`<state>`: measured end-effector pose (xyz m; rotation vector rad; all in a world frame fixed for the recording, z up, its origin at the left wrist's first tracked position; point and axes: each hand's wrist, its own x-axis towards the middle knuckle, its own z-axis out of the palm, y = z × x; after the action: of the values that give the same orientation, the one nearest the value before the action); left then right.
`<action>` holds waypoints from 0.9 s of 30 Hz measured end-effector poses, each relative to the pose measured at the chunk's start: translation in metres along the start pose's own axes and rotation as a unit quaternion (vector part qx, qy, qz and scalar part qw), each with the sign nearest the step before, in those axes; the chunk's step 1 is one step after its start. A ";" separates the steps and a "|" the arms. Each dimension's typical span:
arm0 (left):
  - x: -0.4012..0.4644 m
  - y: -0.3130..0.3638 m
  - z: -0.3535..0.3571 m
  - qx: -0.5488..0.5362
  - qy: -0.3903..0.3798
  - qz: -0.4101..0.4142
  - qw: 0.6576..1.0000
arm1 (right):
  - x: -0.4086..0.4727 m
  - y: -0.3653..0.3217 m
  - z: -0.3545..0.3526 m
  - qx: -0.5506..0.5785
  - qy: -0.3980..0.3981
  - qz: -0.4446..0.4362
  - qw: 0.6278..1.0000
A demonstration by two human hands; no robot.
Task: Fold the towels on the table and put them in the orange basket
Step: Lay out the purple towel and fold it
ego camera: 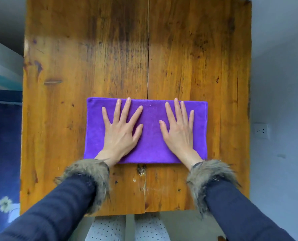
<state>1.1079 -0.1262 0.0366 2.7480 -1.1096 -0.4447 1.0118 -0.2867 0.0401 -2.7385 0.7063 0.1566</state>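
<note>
"What step is this?"

"Both hands, the left hand (119,129) and right hand (178,129), lie spread flat on the purple towel (151,145), low in the middle on the bench (110,49). I think they're smoothing a fold."

"Next?"

"Probably fold it again. I can't see the basket."

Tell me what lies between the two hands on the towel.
Only bare purple towel. The head view shows the left hand and right hand pressed flat on it, apart, nothing else between them.
</note>
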 end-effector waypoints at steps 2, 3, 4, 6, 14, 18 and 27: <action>-0.001 -0.018 0.004 0.019 0.008 0.004 1.000 | -0.003 0.021 0.001 -0.017 0.003 -0.008 1.000; -0.002 -0.027 0.004 0.020 0.016 0.001 1.000 | -0.005 0.031 0.000 -0.019 0.007 -0.012 1.000; -0.004 -0.034 0.003 0.017 0.024 -0.007 1.000 | -0.008 0.040 -0.001 -0.019 0.013 -0.013 1.000; -0.009 -0.048 -0.001 0.006 0.037 -0.034 0.999 | -0.011 0.051 -0.003 -0.018 0.025 -0.011 0.999; -0.060 -0.049 0.012 0.016 0.051 0.008 0.999 | -0.036 0.038 0.010 -0.016 0.062 -0.013 0.998; -0.057 -0.048 0.015 0.001 0.052 -0.008 0.999 | -0.036 0.037 0.013 -0.025 0.063 0.003 0.998; -0.078 -0.061 -0.012 -0.144 0.167 -0.273 0.936 | -0.055 -0.042 0.020 -0.007 0.054 -0.076 0.996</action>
<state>1.0983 -0.0285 0.0500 2.6870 -0.1732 -0.1634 0.9837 -0.2202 0.0425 -2.8170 0.5241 -0.0220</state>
